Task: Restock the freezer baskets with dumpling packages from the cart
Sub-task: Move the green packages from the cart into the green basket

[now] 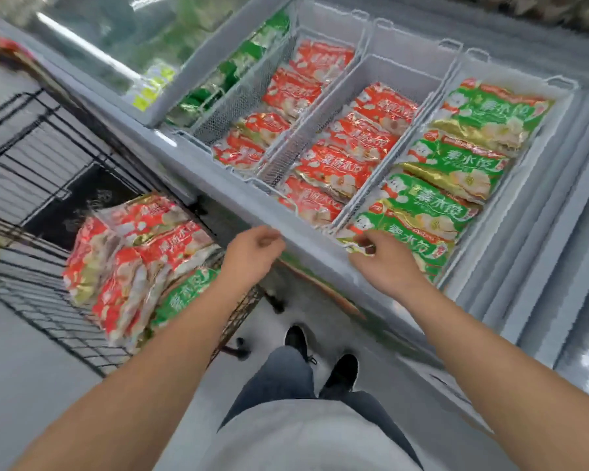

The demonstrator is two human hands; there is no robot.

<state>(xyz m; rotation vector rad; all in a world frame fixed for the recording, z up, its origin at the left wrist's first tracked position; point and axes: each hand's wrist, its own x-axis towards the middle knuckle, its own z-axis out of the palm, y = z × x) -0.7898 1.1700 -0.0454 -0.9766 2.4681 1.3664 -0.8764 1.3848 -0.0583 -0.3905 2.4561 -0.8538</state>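
Where the picture is sharp enough, we see a big freezer (320, 256) running across it, its far end cut off at the top and right edges. A glass lid (92, 39) covers the left part, and what lies under it is too blurry for us to name.

Inside the freezer sit wire baskets. The right basket (565, 93) holds green packs (470, 161) lying one over the next, so each hides part of the one behind. The two middle baskets hold red packs (340, 168) stacked the same way. A basket further left holds darker green bags (232, 69), mostly hidden by its mesh wall.

The black cart (48, 321) stands to the left, just beside the freezer, and is cut off at the left edge. More red packs stand in it, with one green cart pack (184, 297) at the front. The left arm hides its lower corner.

Our shoes (340, 372) show on the floor below.

Our left hand (252, 253) hovers at the freezer's front edge, fingers loosely curled with nothing in them. Our right hand (381, 263) pinches the near corner of the nearest green pack in the right basket. The fingertips are blurred, so we cannot see just how they lie.
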